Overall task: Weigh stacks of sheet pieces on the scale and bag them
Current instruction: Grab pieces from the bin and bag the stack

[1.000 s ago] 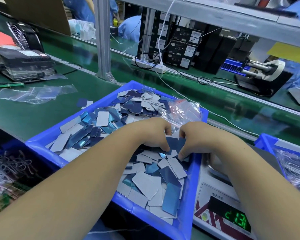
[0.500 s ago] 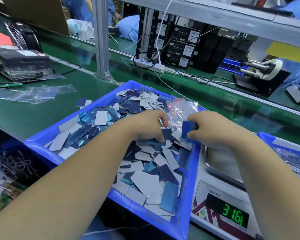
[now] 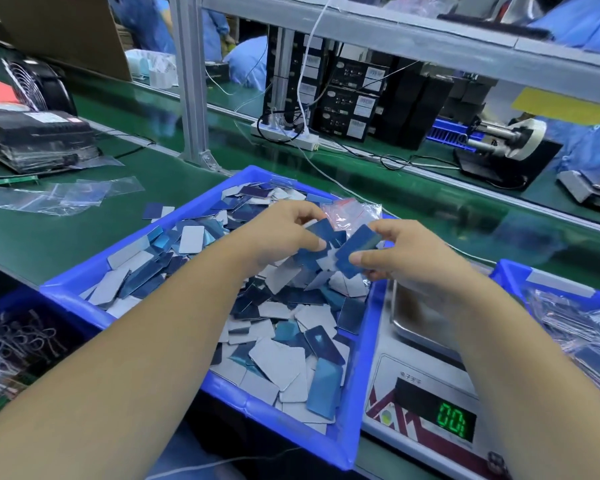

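A blue tray (image 3: 68, 292) holds a loose heap of several blue and white sheet pieces (image 3: 281, 355). Above its far right part, my left hand (image 3: 278, 233) pinches a few blue pieces (image 3: 321, 230). Beside it my right hand (image 3: 406, 254) pinches a small blue stack (image 3: 355, 251) between thumb and fingers. A clear zip bag (image 3: 350, 211) lies on the pieces just behind both hands. To the right stands the scale (image 3: 413, 375); its steel pan (image 3: 416, 320) is partly hidden by my right forearm, and the green display (image 3: 456, 419) is lit.
A second blue bin (image 3: 520, 277) with filled clear bags sits at the far right. Empty clear bags (image 3: 59, 197) lie on the green belt to the left. A bin of wire loops (image 3: 18, 344) is at lower left. A metal post (image 3: 191, 81) rises behind the tray.
Both hands have risen out of the heap, each now holding blue pieces above the tray. The scale's reading changed from 316 to a near-zero figure.
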Available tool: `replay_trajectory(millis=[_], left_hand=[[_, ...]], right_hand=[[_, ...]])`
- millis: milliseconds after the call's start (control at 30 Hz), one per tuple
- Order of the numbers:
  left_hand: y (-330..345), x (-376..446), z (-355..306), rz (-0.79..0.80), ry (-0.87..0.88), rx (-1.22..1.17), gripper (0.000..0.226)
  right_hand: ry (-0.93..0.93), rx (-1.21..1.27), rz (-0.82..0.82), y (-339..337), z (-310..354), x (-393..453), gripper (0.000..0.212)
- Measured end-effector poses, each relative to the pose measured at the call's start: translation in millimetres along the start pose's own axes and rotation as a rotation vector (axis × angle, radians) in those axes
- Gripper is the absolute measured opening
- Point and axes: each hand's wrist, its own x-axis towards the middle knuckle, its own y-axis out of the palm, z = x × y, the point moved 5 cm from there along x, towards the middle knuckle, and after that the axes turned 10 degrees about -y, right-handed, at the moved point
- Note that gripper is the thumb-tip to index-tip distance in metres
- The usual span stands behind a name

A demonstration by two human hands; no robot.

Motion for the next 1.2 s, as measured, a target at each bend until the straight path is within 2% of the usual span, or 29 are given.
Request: replay_trajectory(millis=[100, 167, 300, 367, 533, 700, 800, 933, 1033, 1200], left_hand=[[3, -1, -2, 0.005, 0.048, -0.029, 0.024], [0, -1, -3, 0.004, 0.075, -0.139, 0.025], [-1, -2, -3, 0.047, 0.07, -0.248, 0.023], [3, -2, -2, 0.1, 0.046, -0.248, 0.021], [10, -4, -3, 0.128, -0.025, -0.192, 0.038], [13, -6, 2, 0.235, -0.034, -0.07, 0.034], [7, -3, 2, 0.16, 0.02, -0.037, 0.032], [-1, 1, -3, 0.033, 0.039, -0.235, 0.029], [-7, 3, -5, -0.022, 0.044, -0.336, 0.025], [-13, 1, -7, -0.086, 0.068, -0.417, 0.025]], right_hand=[[-0.01, -0.085, -0.013, 11, -2, 4, 0.012], [-0.036, -0.098, -0.073, 15, 0, 7, 0.014], [-0.109, -0.052, -0.201, 24, 1, 11, 0.034], [-0.088, -0.087, -0.212, 26, -2, 11, 0.041], [-0.029, -0.131, -0.178, 28, -4, 15, 0.039], [0.013, -0.084, -0.218, 24, -4, 17, 0.041], [0.011, -0.015, -0.225, 23, -2, 17, 0.04], [0.024, 0.224, -0.188, 29, -1, 15, 0.047], [0.076, 0.129, -0.136, 39, -4, 13, 0.045], [0.05, 0.072, -0.171, 36, 1, 12, 0.035]])
